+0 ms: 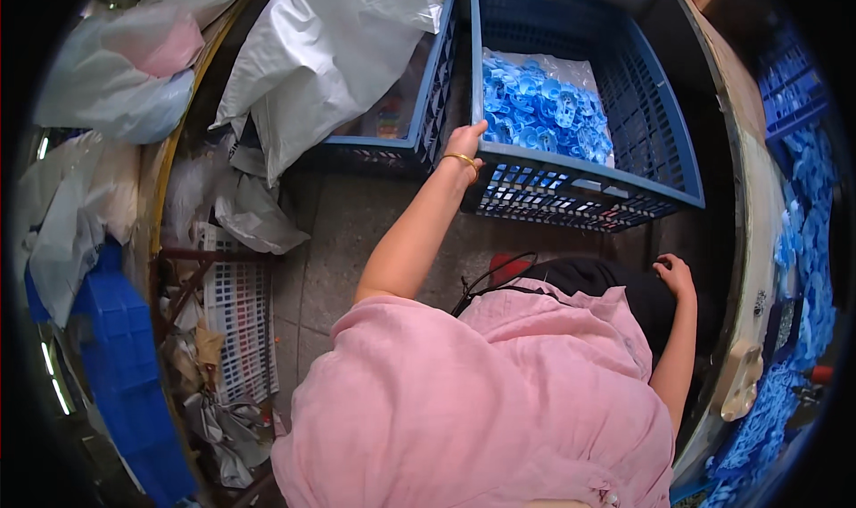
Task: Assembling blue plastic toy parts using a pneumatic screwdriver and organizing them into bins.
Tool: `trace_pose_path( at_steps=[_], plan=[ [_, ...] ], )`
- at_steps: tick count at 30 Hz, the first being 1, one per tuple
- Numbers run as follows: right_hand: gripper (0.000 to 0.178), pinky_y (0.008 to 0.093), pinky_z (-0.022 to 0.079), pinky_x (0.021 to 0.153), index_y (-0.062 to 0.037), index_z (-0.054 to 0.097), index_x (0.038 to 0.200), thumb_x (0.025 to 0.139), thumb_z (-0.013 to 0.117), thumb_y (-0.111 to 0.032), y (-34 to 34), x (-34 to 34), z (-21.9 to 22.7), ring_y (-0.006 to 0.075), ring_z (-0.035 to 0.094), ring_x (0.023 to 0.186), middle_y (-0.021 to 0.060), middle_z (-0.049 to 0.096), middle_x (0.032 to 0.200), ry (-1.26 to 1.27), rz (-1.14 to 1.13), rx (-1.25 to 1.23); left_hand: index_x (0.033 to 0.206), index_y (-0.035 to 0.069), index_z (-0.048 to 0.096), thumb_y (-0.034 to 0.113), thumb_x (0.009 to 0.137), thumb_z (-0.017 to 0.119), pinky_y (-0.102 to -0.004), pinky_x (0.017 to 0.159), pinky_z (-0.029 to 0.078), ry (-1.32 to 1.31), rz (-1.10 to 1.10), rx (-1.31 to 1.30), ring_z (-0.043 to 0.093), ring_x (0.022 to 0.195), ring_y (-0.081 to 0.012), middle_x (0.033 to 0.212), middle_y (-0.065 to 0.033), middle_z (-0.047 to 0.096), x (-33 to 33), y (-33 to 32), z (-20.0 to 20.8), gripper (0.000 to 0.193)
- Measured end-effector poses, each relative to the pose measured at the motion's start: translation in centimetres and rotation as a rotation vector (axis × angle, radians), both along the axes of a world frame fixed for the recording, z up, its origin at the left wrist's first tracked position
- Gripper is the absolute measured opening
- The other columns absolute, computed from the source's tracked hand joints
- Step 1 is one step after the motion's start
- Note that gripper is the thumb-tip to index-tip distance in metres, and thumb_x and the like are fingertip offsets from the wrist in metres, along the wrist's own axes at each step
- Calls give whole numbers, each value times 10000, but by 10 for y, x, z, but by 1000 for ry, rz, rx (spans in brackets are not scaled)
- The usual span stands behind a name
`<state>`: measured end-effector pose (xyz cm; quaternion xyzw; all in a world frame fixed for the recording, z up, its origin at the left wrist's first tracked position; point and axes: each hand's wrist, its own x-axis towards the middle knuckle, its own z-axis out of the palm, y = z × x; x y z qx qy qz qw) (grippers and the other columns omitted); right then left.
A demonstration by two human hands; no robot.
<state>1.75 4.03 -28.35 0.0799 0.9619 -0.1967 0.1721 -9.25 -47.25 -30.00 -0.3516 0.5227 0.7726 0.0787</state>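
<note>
My left hand [464,144], with a gold-coloured bangle at its wrist, is closed on the near left corner of a blue plastic crate [655,89]. Inside this crate lies a heap of small light-blue plastic parts [548,107], on what looks like clear plastic sheeting. My right hand [675,274] hangs low at the right, beside my black trousers [615,290]. Its fingers are loosely bent and slightly apart, with nothing seen in them.
Left of the crate stands another blue crate [379,141], partly under a silvery plastic sack [312,58]. A white slatted crate [236,312] and crumpled bags sit lower left. Along the right runs a bench edge [744,187], with more light-blue parts [811,241] beyond it.
</note>
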Motion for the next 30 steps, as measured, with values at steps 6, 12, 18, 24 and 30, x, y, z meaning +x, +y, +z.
trace_pose_path(
  at_steps=[6, 12, 18, 24, 30],
  plan=[
    [309, 362, 526, 776, -24, 686, 1027, 800, 669, -232, -4, -1, 13, 280, 693, 828, 169, 706, 857, 31, 25, 33, 1116, 66, 603, 306, 805, 728, -353, 590, 431, -79, 67, -46, 562, 728, -219, 1038, -92, 609, 17, -10, -39, 412],
    [312, 368, 525, 783, -22, 690, 1019, 795, 664, -238, 2, 2, 8, 287, 692, 830, 169, 706, 860, 47, -16, 9, 961, -31, 660, 225, 771, 766, -394, 701, 486, -127, 226, -37, 625, 848, -233, 941, -126, 664, 33, -22, -104, 336],
    [328, 364, 525, 795, -18, 687, 1034, 796, 663, -242, -4, 11, 16, 291, 693, 848, 174, 708, 883, 76, 10, 16, 1214, 36, 506, 260, 747, 775, -419, 612, 487, -217, 129, -93, 621, 875, -253, 1071, -142, 621, 33, -37, -115, 584],
    [325, 334, 532, 799, 7, 678, 1043, 807, 669, -216, 2, 28, 20, 240, 693, 874, 155, 712, 954, 116, -100, 19, 1242, 10, 499, 230, 712, 792, -429, 669, 520, -211, 62, -273, 640, 925, -286, 1103, -185, 618, 22, -19, -119, 645],
    [386, 407, 513, 895, -77, 707, 1048, 760, 662, -331, -31, 27, 27, 335, 652, 995, 165, 684, 1054, 168, -90, 70, 1147, -22, 541, 130, 705, 790, -444, 737, 565, -31, 129, -199, 664, 853, -315, 1007, -182, 641, 10, -63, -177, 530]
  ],
)
